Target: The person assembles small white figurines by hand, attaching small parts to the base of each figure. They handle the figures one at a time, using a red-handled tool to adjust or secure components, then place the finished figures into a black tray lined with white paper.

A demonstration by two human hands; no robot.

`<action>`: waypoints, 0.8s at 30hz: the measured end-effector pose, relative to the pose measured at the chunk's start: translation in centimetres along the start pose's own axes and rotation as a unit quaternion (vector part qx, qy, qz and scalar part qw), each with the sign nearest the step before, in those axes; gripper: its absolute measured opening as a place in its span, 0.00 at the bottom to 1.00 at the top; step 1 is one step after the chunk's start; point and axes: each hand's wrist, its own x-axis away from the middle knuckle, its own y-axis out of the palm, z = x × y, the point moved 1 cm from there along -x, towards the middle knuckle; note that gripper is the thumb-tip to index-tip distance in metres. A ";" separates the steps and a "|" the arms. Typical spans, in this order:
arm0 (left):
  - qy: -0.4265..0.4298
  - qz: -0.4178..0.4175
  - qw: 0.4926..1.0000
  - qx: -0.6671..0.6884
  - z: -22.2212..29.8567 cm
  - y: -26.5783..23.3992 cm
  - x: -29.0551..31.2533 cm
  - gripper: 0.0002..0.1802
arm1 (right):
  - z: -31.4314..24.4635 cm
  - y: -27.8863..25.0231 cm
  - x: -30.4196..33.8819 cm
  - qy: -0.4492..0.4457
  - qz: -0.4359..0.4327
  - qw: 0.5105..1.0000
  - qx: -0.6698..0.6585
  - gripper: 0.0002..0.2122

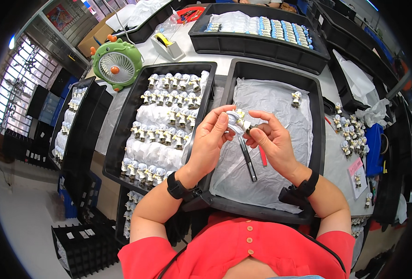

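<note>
A small figurine (239, 118) with silvery-white hair and dark feet is held between both hands, above the paper-lined black tray. My left hand (208, 142) pinches it at the hair end, thumb and fingers closed. At the foot end my right hand (276, 143) grips it between thumb and fingers. Below the hands, a black pen-like tool (248, 162) lies on the white paper (273, 186). Beside it, a red strip-shaped object (263, 156) is partly covered by my right hand. One similar figurine (296, 99) stands alone near the tray's far right corner.
At the left, a black tray (210, 88) holds rows of similar figurines. Behind it sit a green fan (117, 64) and a tape dispenser (167, 47). A far tray (257, 55) holds blue-topped pieces. More figurines (352, 135) cluster on the right near a blue bin (375, 149).
</note>
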 end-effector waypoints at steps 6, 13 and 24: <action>-0.021 0.001 1.000 0.017 -0.2 0.0 -0.1 0.20 | 0.2 0.0 0.1 0.007 -0.029 0.999 -0.025 0.16; -0.154 0.002 0.985 0.080 -1.3 -0.8 -0.4 0.22 | 0.2 -0.1 0.1 0.011 -0.032 0.997 -0.075 0.16; -0.016 0.037 0.999 -0.017 -0.7 0.5 -0.2 0.22 | 0.0 -0.2 0.0 0.031 0.013 0.999 -0.024 0.13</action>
